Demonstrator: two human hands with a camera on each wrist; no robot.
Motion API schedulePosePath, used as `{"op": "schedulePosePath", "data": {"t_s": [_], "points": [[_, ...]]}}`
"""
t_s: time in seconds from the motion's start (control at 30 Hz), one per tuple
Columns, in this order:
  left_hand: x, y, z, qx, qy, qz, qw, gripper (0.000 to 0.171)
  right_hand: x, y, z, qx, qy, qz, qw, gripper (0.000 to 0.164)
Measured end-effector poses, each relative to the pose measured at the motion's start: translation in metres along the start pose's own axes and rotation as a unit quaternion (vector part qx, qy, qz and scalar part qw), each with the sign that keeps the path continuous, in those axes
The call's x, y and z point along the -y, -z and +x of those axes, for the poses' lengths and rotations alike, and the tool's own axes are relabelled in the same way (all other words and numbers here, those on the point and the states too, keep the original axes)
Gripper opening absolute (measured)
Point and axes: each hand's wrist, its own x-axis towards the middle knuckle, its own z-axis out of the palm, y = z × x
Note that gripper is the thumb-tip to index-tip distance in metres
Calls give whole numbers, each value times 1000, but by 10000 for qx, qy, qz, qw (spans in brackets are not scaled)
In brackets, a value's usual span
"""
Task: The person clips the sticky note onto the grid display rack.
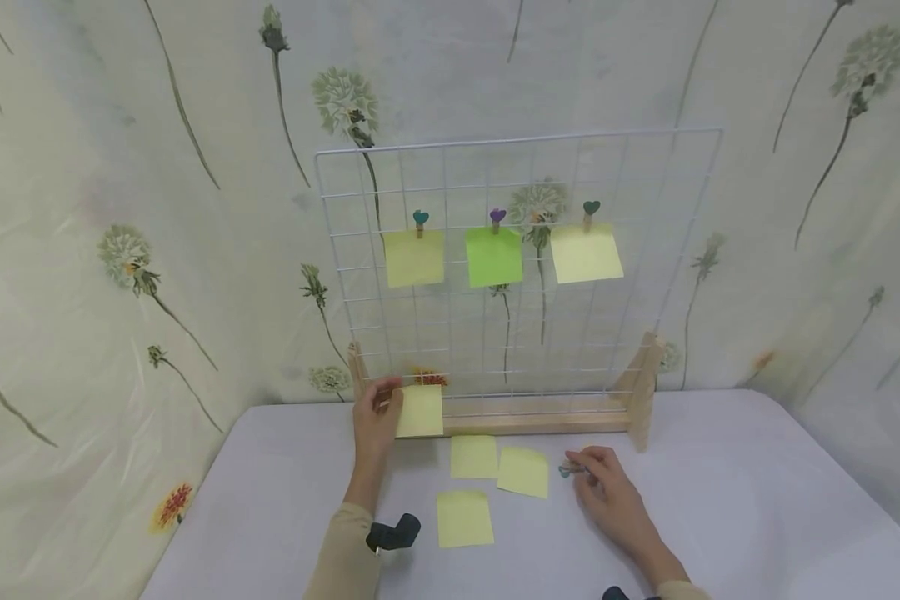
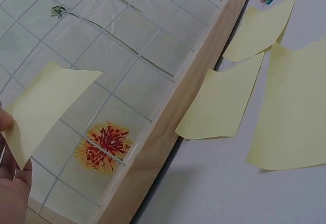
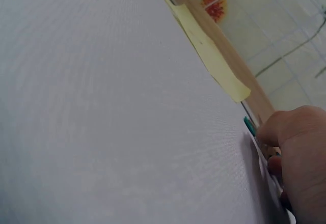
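My left hand (image 1: 376, 417) pinches a pale yellow sticky note (image 1: 422, 411) by its left edge, in front of the lower left of the white wire grid (image 1: 450, 321). In the left wrist view this note (image 2: 51, 102) stands tilted before the wires, apart from the notes on the table. Low over the table on the right, my right hand (image 1: 607, 496) has its fingers curled round a small clothespin with a teal heart (image 1: 565, 472). The heart's teal edge (image 3: 248, 126) shows by the fingertips in the right wrist view; the fingers hide the rest.
On the grid, heart clothespins hold a yellow note (image 1: 415, 260), a green note (image 1: 494, 258) and a pale note (image 1: 587, 254). Three yellow notes lie on the white table, one nearest the front (image 1: 465, 518). A wooden base (image 1: 540, 423) supports the grid before a flowered curtain (image 1: 217, 100).
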Motion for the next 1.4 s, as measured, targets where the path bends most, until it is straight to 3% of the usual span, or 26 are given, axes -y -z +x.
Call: {"op": "schedulePosePath", "data": {"t_s": [0.13, 0.53, 0.73, 1.07, 1.4], "points": [[6, -3, 8, -76, 16, -5, 10000, 19, 4, -1, -1, 50, 36, -95, 9999, 37], [-7, -6, 17, -73, -204, 46, 9998, 20, -3, -6, 1, -151, 168, -279, 9994, 21], [-9, -7, 23, -32, -167, -22, 9999, 21, -4, -4, 2, -323, 365, -191, 9986, 20], [-20, -10, 29, 68, -219, -39, 9997, 17, 5, 1, 2, -491, 264, 381, 9977, 19], [-26, -12, 34, 85, -385, -121, 9992, 17, 14, 3, 3, -317, -270, 1108, 9930, 32]]}}
